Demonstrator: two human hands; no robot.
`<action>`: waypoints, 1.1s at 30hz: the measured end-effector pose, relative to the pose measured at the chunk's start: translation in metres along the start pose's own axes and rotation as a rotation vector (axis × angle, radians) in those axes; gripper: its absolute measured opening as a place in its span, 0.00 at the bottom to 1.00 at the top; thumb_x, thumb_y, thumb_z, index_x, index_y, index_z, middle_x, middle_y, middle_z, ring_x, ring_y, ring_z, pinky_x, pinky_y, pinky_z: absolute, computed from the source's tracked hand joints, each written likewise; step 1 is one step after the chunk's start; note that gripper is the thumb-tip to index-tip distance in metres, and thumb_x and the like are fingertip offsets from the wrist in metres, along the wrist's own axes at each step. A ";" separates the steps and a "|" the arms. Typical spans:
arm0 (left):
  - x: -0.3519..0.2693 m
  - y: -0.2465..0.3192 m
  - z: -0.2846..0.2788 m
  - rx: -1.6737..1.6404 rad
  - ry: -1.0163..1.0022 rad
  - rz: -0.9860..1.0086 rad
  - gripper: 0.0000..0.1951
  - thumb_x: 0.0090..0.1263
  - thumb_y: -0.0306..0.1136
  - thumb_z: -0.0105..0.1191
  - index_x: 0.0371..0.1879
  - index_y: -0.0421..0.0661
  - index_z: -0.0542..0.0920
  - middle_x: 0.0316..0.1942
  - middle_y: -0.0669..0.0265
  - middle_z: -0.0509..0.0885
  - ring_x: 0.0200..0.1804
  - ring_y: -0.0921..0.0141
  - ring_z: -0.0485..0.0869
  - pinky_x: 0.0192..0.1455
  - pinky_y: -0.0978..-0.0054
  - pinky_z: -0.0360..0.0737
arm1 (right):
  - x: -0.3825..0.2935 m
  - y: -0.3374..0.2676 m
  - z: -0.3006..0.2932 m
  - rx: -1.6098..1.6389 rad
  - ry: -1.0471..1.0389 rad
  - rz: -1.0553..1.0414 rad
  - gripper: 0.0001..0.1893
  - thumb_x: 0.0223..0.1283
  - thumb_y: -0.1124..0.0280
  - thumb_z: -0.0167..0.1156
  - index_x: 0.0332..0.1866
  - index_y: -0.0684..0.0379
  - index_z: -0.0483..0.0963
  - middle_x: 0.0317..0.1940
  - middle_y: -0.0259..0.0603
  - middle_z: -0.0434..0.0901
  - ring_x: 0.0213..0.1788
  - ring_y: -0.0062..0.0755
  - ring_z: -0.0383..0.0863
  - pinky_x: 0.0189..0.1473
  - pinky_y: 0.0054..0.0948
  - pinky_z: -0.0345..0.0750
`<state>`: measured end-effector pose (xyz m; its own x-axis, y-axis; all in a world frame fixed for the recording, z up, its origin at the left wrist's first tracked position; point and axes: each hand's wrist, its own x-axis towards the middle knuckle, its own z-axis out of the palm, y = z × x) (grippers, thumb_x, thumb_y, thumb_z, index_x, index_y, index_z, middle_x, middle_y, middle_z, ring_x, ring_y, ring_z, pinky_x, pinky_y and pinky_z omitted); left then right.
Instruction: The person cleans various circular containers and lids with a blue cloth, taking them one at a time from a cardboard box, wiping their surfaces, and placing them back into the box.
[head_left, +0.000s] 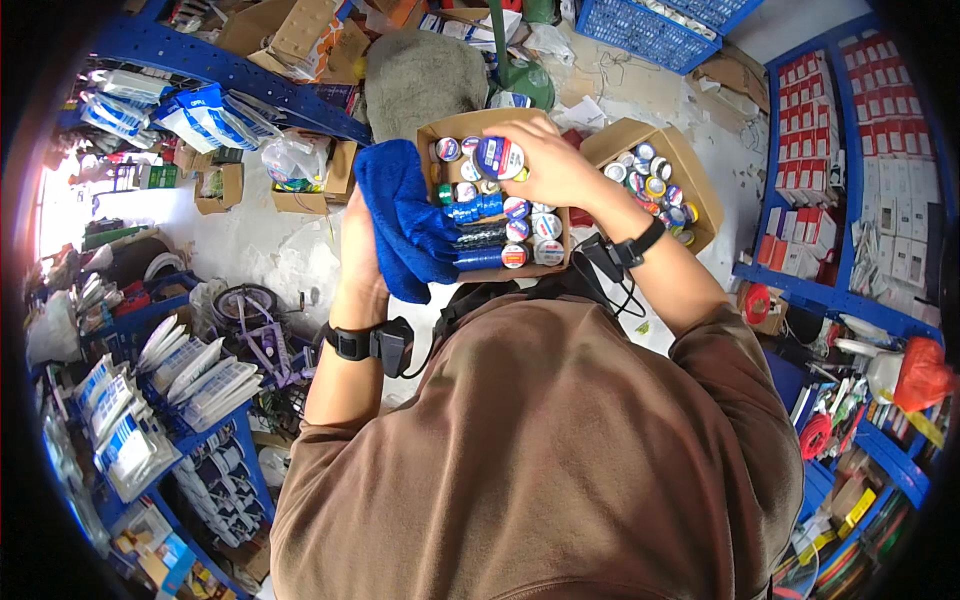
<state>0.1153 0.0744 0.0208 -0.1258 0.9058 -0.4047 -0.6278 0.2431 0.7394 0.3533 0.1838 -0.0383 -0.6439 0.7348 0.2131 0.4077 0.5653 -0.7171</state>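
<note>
My right hand (544, 161) grips a roll of electrical tape (499, 158) with a printed round label, above an open cardboard box (495, 120). Rolls of tape stand and lie in that box, among them a row of blue rolls (480, 259) lying on their sides. At the box's left edge, a blue cloth (401, 217) is held in my left hand (361, 247), whose fingers are mostly hidden behind it. To the right stands a second open cardboard box (701, 191) with more tape rolls (655, 186) in several colours.
Blue metal shelves (795, 289) with small red and white boxes stand at the right. At the left are shelves with packaged goods (217, 390) and a small purple bicycle (262, 337). Blue plastic crates (649, 34) and a grey-green cloth-covered object (424, 79) lie ahead.
</note>
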 end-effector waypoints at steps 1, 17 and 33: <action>0.000 0.005 -0.010 0.027 0.033 0.011 0.18 0.82 0.42 0.38 0.59 0.43 0.73 0.45 0.63 0.82 0.41 0.70 0.83 0.44 0.72 0.83 | -0.002 0.013 0.019 0.023 -0.096 0.095 0.28 0.46 0.66 0.70 0.57 0.57 0.73 0.52 0.46 0.80 0.56 0.50 0.76 0.58 0.42 0.74; -0.021 0.045 -0.110 0.207 0.201 -0.220 0.20 0.78 0.46 0.38 0.50 0.44 0.77 0.37 0.60 0.84 0.36 0.65 0.86 0.39 0.67 0.86 | -0.097 0.157 0.271 -0.176 -0.551 0.932 0.23 0.56 0.69 0.64 0.58 0.65 0.73 0.58 0.56 0.76 0.59 0.54 0.79 0.59 0.44 0.78; -0.015 0.038 -0.090 0.279 0.317 -0.121 0.12 0.76 0.26 0.42 0.54 0.44 0.75 0.36 0.61 0.83 0.31 0.67 0.84 0.32 0.69 0.86 | -0.131 0.176 0.307 -0.154 -0.291 0.956 0.25 0.54 0.72 0.62 0.59 0.69 0.73 0.62 0.61 0.73 0.68 0.53 0.69 0.69 0.39 0.69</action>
<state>0.0242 0.0389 0.0071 -0.3209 0.7244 -0.6101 -0.4261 0.4649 0.7761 0.3103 0.0722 -0.3962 -0.1280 0.7967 -0.5907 0.9012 -0.1552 -0.4046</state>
